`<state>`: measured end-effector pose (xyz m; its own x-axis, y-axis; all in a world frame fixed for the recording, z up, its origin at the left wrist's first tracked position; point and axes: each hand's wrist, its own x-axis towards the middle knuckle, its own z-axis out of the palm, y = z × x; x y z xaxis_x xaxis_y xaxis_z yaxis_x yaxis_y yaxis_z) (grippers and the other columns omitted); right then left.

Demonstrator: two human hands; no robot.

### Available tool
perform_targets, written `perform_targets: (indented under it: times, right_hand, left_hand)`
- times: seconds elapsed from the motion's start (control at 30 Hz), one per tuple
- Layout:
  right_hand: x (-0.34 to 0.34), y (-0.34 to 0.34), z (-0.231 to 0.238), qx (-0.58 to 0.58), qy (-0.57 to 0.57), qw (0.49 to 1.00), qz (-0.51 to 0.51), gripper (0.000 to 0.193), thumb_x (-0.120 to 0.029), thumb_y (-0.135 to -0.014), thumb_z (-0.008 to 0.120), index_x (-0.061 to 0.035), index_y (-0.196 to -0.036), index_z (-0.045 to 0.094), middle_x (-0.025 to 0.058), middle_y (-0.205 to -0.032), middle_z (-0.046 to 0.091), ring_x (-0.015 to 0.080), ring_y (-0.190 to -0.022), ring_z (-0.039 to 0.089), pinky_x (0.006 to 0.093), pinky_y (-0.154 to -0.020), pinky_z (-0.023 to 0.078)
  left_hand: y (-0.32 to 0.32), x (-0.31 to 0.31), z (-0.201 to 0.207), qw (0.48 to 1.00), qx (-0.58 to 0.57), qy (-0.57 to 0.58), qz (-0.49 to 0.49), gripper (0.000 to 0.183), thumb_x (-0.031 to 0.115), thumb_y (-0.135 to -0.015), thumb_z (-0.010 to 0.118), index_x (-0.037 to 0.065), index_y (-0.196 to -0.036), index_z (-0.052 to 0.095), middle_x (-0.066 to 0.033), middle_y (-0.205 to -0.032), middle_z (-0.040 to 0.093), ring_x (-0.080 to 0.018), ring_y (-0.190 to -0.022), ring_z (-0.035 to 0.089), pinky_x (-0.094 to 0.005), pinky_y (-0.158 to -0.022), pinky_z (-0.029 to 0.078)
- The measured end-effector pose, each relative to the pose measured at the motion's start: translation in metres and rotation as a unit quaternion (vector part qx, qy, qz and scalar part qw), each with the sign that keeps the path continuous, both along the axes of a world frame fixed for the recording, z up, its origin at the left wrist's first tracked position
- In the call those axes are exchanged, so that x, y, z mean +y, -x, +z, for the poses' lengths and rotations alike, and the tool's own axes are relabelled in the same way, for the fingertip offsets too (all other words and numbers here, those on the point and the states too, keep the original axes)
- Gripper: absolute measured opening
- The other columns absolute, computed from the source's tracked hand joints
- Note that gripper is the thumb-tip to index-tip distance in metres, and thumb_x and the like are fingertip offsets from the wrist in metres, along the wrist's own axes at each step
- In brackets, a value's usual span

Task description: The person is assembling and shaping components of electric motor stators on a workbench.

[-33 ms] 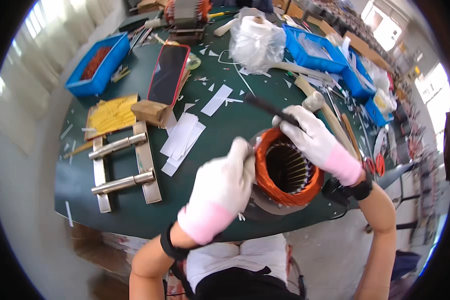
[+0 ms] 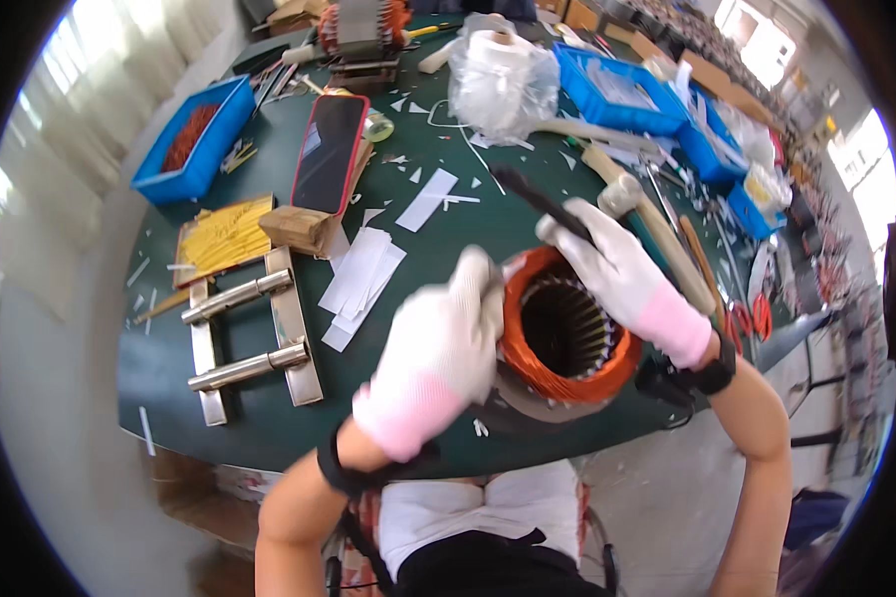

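Note:
A motor stator (image 2: 569,328) with a ring of orange copper windings stands near the table's front edge, its slotted bore facing up. My right hand (image 2: 607,257), in a white glove with a pink cuff, is closed around a dark bar-like tool (image 2: 540,202) above the far right rim of the windings. The tool's free end points up and left, and motion blurs its exact kind. My left hand (image 2: 446,333), gloved alike, is closed beside the stator's left side. What its fingers pinch, if anything, is hidden by the glove and blur.
White paper strips (image 2: 366,279) and a metal frame with two rods (image 2: 249,333) lie to the left. Farther back are a red-edged phone (image 2: 329,154), a blue tray of wire (image 2: 194,139) and a bagged white spool (image 2: 503,85). Mallets (image 2: 622,197) and red-handled scissors (image 2: 762,316) lie right.
The view has shifted slightly. The dark tool in my right hand is tilted a little more steeply. My left hand stays closed beside the windings.

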<state>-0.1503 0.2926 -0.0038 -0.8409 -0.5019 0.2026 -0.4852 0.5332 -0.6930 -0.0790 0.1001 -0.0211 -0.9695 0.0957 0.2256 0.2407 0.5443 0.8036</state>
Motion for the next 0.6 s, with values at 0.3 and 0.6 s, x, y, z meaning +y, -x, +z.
perform_targets:
  times: [0.3, 0.6]
  right_hand:
    - [0.014, 0.006, -0.019, -0.077, 0.271, 0.956, 0.085, 0.034, -0.033, -0.096, 0.05, -0.0004, -0.1, 0.057, 0.001, -0.081, 0.056, 0.0069, -0.081, 0.049, 0.0239, -0.075, 0.043]
    - [0.012, 0.013, -0.01, -0.032, 0.166, 0.98, 0.109, 0.017, -0.017, -0.082, 0.065, -0.0019, -0.084, 0.059, -0.0025, -0.075, 0.055, 0.0041, -0.071, 0.05, 0.0206, -0.066, 0.043]
  left_hand:
    - [0.022, 0.001, 0.022, 0.976, 0.063, 0.189, -0.084, 0.015, 0.012, -0.093, 0.042, -0.001, -0.094, 0.049, -0.0194, -0.074, 0.055, -0.0332, -0.069, 0.056, -0.0373, -0.066, 0.044]
    - [0.019, 0.004, 0.051, 0.978, -0.135, 0.15, -0.06, 0.016, 0.014, -0.092, 0.04, 0.0, -0.091, 0.048, -0.006, -0.073, 0.047, -0.0132, -0.064, 0.046, -0.0274, -0.062, 0.042]
